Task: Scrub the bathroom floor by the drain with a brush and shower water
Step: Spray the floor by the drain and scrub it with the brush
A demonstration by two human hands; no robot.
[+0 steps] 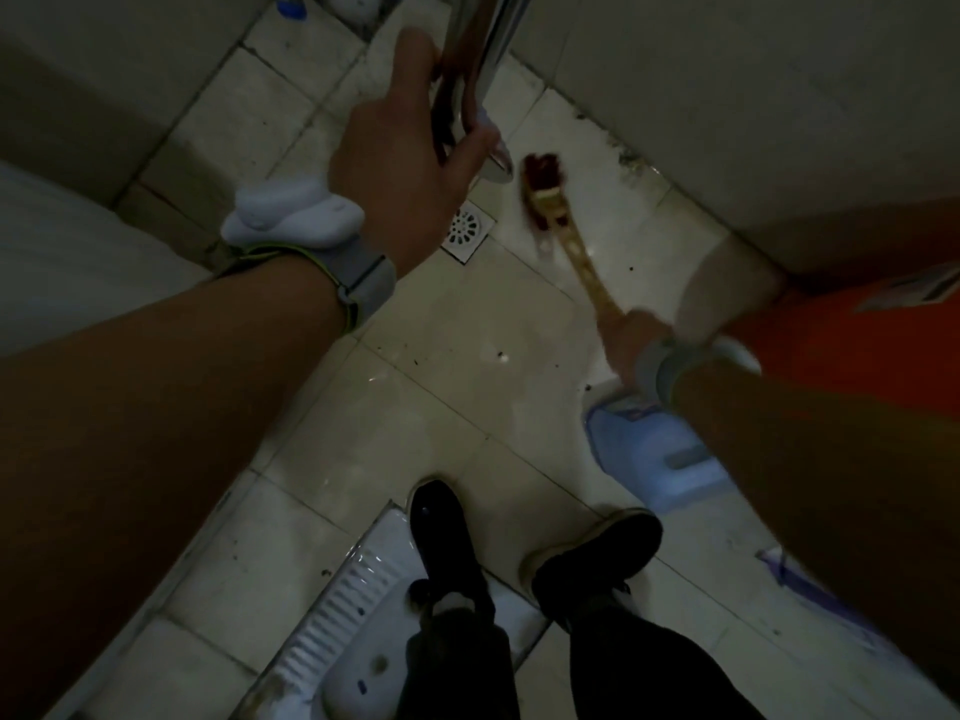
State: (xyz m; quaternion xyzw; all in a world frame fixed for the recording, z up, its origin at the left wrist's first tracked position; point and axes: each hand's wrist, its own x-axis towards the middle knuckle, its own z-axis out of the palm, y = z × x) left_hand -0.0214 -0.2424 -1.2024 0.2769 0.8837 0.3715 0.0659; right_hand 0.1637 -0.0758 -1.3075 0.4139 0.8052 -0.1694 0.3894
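My left hand (405,163) grips a chrome shower head (475,80) and holds it above the floor, its face pointing down just above the square metal drain (466,232). My right hand (631,345) is closed on the end of a long yellow-handled brush (574,252). The brush's dark red bristle head (543,181) rests on the wet tile to the right of the drain, near the grimy wall base. The brush is motion-blurred.
Beige floor tiles (467,387) look wet and speckled with dirt. A white squat toilet pan (358,605) lies under my two dark shoes at the bottom. A light blue container (654,454) and an orange tub (852,345) stand at the right. Walls close in at upper left and upper right.
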